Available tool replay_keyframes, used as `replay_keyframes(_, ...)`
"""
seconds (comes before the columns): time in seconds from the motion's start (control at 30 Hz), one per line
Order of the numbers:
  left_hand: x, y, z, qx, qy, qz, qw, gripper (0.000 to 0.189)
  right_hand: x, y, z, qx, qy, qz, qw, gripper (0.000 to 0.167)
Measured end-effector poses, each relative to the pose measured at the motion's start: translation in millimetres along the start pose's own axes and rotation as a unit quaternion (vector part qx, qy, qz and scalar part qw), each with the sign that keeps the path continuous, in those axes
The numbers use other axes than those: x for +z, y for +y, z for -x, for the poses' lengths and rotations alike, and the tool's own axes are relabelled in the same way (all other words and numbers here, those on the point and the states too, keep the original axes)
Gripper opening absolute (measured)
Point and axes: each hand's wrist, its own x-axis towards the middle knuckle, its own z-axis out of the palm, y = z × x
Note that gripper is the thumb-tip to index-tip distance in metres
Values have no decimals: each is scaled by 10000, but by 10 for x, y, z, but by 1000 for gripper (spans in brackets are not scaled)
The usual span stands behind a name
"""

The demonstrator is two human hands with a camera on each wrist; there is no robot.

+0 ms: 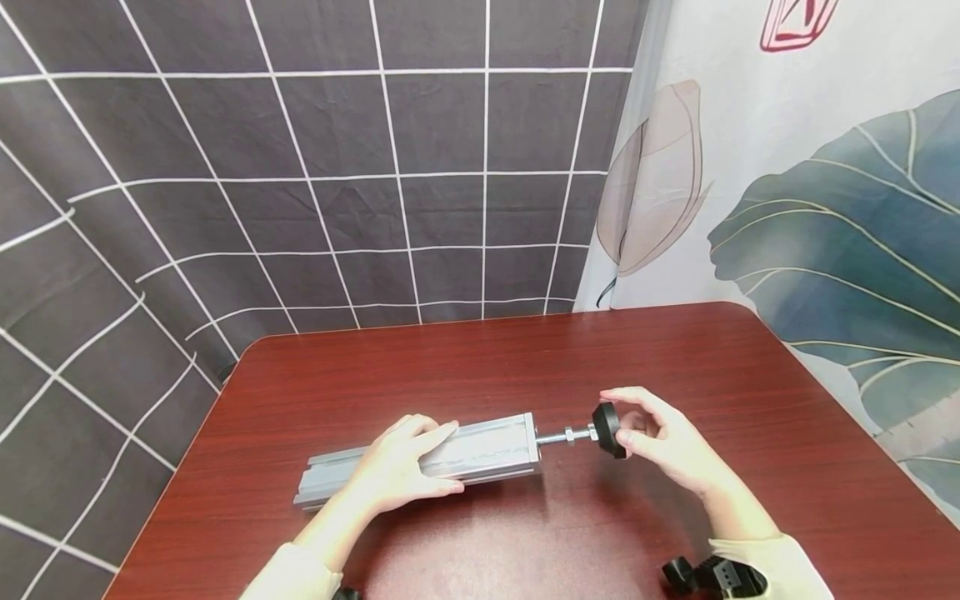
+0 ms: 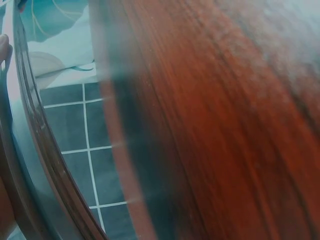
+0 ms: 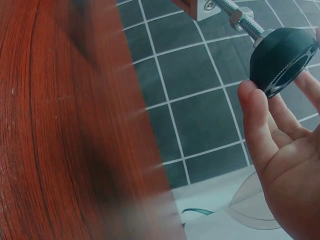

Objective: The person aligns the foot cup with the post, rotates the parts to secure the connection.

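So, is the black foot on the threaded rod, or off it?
On: the right wrist view shows the threaded rod meeting the black foot, held by the right hand.

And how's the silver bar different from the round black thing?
The silver bar is long and boxy; the round black thing is much shorter. The left hand grips the bar; the right hand pinches the black thing. Both meet the same metal rod.

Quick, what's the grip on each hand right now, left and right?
Left hand: closed around the silver metal bar.
Right hand: closed, pinching the black round foot between thumb and fingers.
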Motion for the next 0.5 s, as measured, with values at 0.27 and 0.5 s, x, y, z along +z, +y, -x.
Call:
replay_keyframes(0.27, 4, -9, 1, -41, 14, 22, 10000, 71, -46, -8, 20, -15, -629, -658, 9958, 68)
replay_keyframes(0.5, -14, -4, 6, -170, -18, 75, 9998, 72, -33, -17, 31, 150, -725, -1017, 9921, 77)
